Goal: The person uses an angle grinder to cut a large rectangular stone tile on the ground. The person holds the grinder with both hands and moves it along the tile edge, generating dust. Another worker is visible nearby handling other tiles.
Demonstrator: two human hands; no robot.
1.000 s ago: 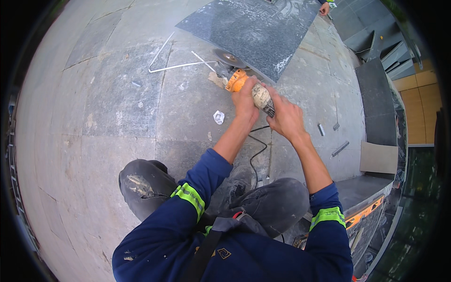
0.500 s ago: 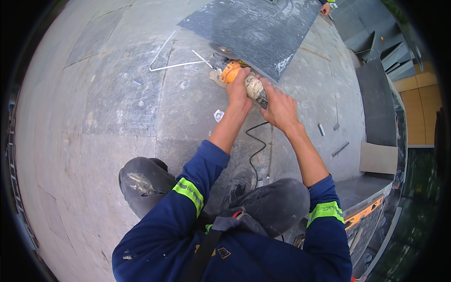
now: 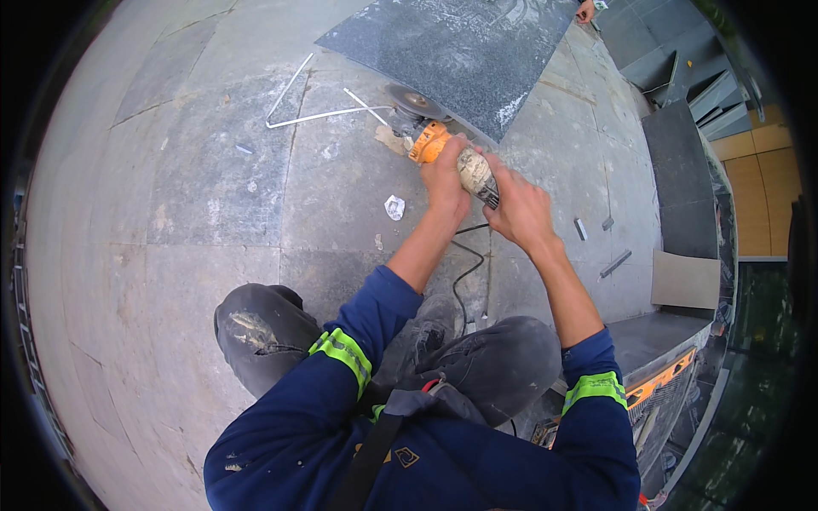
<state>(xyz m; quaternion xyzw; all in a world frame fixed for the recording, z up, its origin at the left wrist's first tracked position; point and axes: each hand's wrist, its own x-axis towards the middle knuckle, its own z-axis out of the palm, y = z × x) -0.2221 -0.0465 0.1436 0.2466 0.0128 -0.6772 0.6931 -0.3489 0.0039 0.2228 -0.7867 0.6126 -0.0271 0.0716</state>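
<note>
Both hands are closed on an angle grinder with an orange head and a pale, dust-caked rear body. My left hand grips it just behind the orange head; my right hand wraps the rear end, from which a black cord trails. The grinder's disc is at the near edge of a large dark grey tile; whether it touches is unclear. Two thin white strips and a small crumpled white scrap lie on the paved floor nearby.
Another person's hand is at the tile's far right. Dark panels, a beige board and an orange level are along the right, with small offcuts on the paving. My knees are below the grinder.
About half a second ago the grinder was further left and forward at the tile edge; now it has shifted back to the right and slightly toward me, both hands moving with it.
</note>
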